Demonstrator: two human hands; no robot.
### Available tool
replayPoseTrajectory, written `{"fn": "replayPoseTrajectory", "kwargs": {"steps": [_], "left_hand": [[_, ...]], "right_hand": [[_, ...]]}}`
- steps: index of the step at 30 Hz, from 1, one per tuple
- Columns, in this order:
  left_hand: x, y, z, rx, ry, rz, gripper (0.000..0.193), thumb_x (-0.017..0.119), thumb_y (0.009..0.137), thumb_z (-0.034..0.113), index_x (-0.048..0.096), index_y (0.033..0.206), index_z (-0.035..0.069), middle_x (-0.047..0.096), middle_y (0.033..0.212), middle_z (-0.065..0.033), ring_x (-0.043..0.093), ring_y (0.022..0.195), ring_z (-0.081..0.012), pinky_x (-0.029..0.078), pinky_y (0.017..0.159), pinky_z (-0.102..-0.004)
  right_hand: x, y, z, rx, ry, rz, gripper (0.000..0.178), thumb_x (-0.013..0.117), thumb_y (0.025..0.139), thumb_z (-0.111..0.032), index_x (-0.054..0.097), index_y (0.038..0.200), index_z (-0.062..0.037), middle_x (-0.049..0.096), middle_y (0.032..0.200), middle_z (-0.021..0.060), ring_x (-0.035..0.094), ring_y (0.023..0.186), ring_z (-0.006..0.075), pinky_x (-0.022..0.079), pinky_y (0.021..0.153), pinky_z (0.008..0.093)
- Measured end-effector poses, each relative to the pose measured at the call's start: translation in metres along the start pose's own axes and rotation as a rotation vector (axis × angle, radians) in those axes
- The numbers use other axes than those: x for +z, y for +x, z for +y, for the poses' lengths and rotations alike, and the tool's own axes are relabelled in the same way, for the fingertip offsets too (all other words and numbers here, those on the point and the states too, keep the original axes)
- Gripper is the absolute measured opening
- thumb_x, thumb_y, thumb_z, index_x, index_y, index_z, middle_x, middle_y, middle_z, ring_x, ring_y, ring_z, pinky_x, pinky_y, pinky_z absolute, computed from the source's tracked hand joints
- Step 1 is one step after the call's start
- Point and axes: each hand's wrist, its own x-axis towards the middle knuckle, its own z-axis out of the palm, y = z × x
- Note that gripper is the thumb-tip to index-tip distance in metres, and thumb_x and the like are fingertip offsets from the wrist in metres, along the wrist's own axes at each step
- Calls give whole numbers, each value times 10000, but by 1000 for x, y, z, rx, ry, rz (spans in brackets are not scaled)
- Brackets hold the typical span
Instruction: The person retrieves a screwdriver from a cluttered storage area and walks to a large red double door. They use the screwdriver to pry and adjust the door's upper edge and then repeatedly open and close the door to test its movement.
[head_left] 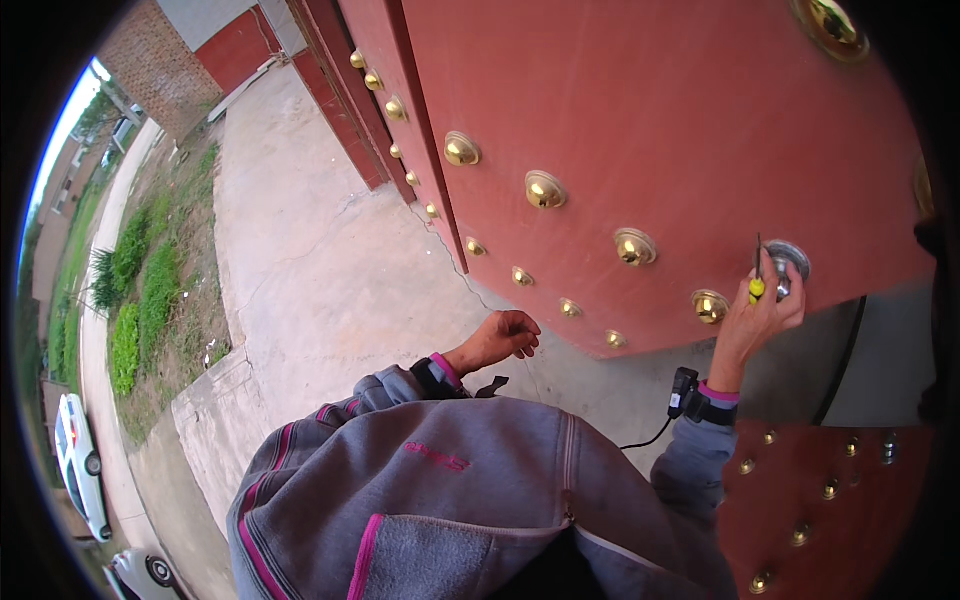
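Observation:
My right hand is raised to the red door and holds a screwdriver with a yellow handle, its thin dark shaft pointing up. The fingers of the same hand also rest around a silver dome-shaped knob against the door face; whether it is fixed there I cannot tell. Next to it sits a gold dome stud. My left hand hangs in front of my body, away from the door, with its fingers loosely curled and apart. Nothing shows in it.
The large red door carries rows of gold studs. A second red panel with studs stands at lower right. A device with a black cable is strapped at my right wrist. Pale concrete lies left, then grass and a white car.

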Motion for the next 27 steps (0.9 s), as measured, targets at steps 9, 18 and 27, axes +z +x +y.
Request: {"fn": "replayPoseTrajectory", "kwargs": {"steps": [9,18,27], "left_hand": [[18,-18,-1,81,-22,77,189,586,949,106,606,1078,-30,674,954,-111,670,852,-191,564,725,-315],[39,-30,15,89,-12,71,159,591,938,77,609,1064,-19,675,951,-121,679,866,-216,567,739,-328],[32,6,38,64,164,-43,219,598,937,88,590,1125,-24,674,1011,-123,671,928,-212,571,782,-334]], "right_hand": [[42,53,54,-7,201,-30,495,787,610,14,682,1057,-171,495,1217,66,421,1176,318,398,984,436],[81,89,89,-51,398,-94,400,758,648,0,694,1019,-136,503,1215,79,426,1187,329,428,976,411],[131,109,113,-25,480,-159,385,726,700,-38,697,1062,-166,490,1258,91,438,1195,331,426,1006,408]]}}
